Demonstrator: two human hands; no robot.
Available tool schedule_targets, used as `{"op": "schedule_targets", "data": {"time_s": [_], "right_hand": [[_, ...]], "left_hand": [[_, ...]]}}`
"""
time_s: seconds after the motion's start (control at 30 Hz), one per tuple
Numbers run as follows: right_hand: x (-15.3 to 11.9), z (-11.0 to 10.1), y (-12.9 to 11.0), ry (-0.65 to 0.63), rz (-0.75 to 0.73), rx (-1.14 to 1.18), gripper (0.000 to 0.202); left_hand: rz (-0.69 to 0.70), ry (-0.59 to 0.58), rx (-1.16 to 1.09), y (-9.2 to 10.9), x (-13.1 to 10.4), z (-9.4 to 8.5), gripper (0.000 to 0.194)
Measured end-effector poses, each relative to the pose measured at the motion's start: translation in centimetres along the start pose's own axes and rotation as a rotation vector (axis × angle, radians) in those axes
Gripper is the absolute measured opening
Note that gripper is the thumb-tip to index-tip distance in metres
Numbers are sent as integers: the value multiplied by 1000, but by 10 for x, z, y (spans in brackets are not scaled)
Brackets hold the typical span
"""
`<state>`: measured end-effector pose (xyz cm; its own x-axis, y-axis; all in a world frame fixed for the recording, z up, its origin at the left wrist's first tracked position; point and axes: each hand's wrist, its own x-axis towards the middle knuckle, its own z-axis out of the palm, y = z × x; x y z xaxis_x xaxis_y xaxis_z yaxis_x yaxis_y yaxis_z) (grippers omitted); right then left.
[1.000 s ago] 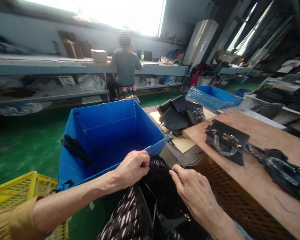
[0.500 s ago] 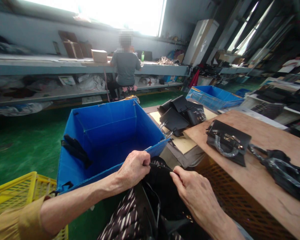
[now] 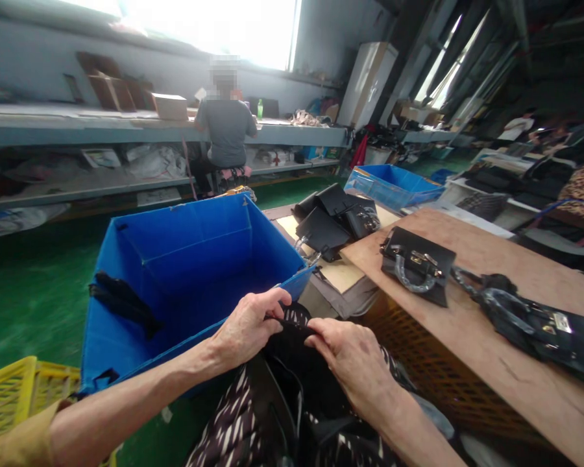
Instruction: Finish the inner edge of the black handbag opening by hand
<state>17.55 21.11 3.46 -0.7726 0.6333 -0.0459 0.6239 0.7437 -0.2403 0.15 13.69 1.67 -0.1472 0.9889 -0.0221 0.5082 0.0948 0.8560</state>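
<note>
On the near side of the blue bin (image 3: 175,233), the black bag (image 3: 292,353) has its upper edge pinched by the fingertips of both the left hand (image 3: 253,324) and the right hand (image 3: 345,350); it looks light and soft, likely to sag rather than break, so the edge nearest the blue bin seems the surest hold

1. Left forearm (image 3: 141,397): slants up from lower left.
2. Left hand (image 3: 247,324): below centre, fingers curled, thumb and forefinger pinching.
3. Right forearm (image 3: 411,425): rises leftward from bottom edge.
4. Right hand (image 3: 350,357): near the left, apart; also pinching.
</note>
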Motion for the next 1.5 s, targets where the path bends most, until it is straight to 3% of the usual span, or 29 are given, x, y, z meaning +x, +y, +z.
{"op": "schedule_targets", "data": {"time_s": [0.3,0.53,0.77,0.93,1.03,1.2,1.33,1.43,1.5], "right_hand": [[11,3,3,-40,14,260,19],[17,2,-3,-40,-30,171,12],[27,-3,-19,-171,-119,144,17],[29,-7,-16,-196,-148,167,16],[26,-19,-8,-147,-136,104,21],[19,-66,-4,-122,52,-248,25],[6,-98,-20,-215,214,-544,19],[-2,-100,-24,-226,219,-577,17],[-5,-93,-18,-212,212,-546,16]], "left_hand": [[3,-33,-139,-6,1,3,32],[-11,-18,-158,-8,1,3,33],[6,22,-153,-7,0,8,30],[41,-30,-165,3,3,6,28],[104,-58,-232,14,9,-2,27],[95,145,-307,26,7,-9,17],[-42,62,-330,23,-16,13,47],[-132,-11,-220,15,-32,38,85],[-146,-13,-125,9,-35,53,98]]}}
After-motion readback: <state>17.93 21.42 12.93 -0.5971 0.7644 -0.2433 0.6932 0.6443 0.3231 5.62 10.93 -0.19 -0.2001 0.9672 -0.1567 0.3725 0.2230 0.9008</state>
